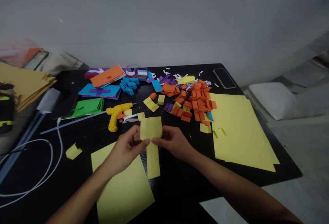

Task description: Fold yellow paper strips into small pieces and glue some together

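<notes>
Both of my hands pinch a yellow piece of paper (151, 128) at its lower corners, thumbs in front. My left hand (130, 145) grips its left side and my right hand (176, 142) its right side. Below the thumbs, a narrower yellow paper strip (153, 162) extends toward me; whether it joins the upper piece is hidden by the thumbs. A large yellow sheet (123, 189) lies under my left forearm. Just beyond my left hand are a yellow glue gun (114, 114) and a pair of scissors (130, 118), partly covered.
Orange folded paper pieces (202, 97) and white scraps heap at the back. Yellow sheets (239, 131) lie right, a phone (224, 78) behind them. Folded green paper (87, 107), blue paper (99, 91) and an orange packet (108, 76) sit back left. A white cable (60, 138) loops at left.
</notes>
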Motion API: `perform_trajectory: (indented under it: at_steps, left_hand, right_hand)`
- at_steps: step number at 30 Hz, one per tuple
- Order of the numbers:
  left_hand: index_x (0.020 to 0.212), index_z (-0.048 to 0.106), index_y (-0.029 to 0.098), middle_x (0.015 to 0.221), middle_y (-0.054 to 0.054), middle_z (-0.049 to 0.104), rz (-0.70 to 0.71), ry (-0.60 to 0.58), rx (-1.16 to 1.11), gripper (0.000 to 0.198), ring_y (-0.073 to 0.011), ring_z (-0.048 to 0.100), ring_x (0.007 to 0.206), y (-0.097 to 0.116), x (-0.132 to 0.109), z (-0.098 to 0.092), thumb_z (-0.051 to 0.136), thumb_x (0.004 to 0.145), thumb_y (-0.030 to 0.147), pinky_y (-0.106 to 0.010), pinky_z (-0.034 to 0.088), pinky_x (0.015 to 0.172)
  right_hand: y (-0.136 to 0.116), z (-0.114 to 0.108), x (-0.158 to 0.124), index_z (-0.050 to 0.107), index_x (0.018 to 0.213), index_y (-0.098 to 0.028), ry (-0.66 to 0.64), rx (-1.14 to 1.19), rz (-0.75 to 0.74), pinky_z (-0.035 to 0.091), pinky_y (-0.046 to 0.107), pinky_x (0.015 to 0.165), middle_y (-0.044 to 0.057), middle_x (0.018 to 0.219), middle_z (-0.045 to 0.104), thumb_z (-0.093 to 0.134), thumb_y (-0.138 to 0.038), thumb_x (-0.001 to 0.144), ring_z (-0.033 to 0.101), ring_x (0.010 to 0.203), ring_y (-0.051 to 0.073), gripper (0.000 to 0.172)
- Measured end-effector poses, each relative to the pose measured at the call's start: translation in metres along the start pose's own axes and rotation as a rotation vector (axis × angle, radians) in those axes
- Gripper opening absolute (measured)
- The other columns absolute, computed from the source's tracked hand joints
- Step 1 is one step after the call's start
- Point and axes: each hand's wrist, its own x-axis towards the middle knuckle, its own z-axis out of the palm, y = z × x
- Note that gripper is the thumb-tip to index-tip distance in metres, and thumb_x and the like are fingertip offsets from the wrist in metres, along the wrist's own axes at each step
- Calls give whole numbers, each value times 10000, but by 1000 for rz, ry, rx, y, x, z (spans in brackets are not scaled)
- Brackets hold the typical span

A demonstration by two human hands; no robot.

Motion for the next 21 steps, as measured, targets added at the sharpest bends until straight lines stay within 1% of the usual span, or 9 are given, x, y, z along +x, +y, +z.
perform_trajectory:
  at_steps: [3, 7, 9, 12, 13, 18, 21]
  left_hand:
    - [919, 612, 190, 754, 26, 604, -22, 13, -49, 225, -155, 601, 689, -2, 1, 1, 730, 893, 380, -248, 473, 614]
    - [958, 612, 187, 758, 27, 589, -40, -10, -91, 222, -154, 599, 692, -3, 1, 2, 713, 908, 378, -253, 483, 621]
    - [957, 608, 186, 753, 31, 573, -33, -3, -95, 225, -149, 588, 687, -3, 1, 2, 716, 907, 378, -252, 482, 623]
    - [932, 601, 186, 751, 35, 557, -21, 4, -88, 228, -140, 564, 681, -5, 1, 2, 721, 905, 379, -250, 481, 624]
    - [930, 600, 186, 755, 34, 556, -19, 2, -88, 229, -140, 562, 685, -5, 1, 2, 721, 906, 379, -251, 483, 627]
    - [942, 600, 187, 762, 37, 535, -36, -8, -143, 239, -142, 569, 683, -6, 3, 1, 727, 895, 384, -264, 517, 635]
    - [939, 622, 188, 754, 32, 553, -27, 13, -116, 231, -145, 576, 683, -5, 3, 2, 741, 880, 377, -254, 510, 627]
  right_hand:
    - [-1, 0, 0, 723, 906, -152, -20, -7, -7, 569, 274, 680, 13, 830, 761, 899, -403, 699, 710, 712, 157, 371]
    - [-2, 0, 0, 715, 902, -148, -35, -21, -9, 572, 280, 641, 13, 778, 745, 870, -432, 741, 702, 670, 161, 362]
    - [-1, 0, 0, 718, 927, -153, -50, 0, -7, 582, 290, 683, 18, 817, 761, 890, -405, 718, 719, 708, 167, 370]
    - [1, -1, 0, 724, 994, -164, -75, 37, 1, 584, 317, 800, 28, 920, 787, 927, -337, 663, 746, 819, 183, 425]
    - [2, -1, 1, 726, 997, -164, -74, 37, 2, 583, 323, 809, 29, 923, 789, 927, -335, 662, 747, 826, 186, 426]
    - [0, -3, 1, 720, 900, -159, -53, -3, 3, 576, 296, 676, 15, 801, 766, 915, -370, 678, 713, 705, 170, 362]
    - [0, -2, 1, 718, 880, -162, -50, -12, 8, 570, 286, 660, 7, 786, 757, 909, -386, 685, 699, 677, 157, 353]
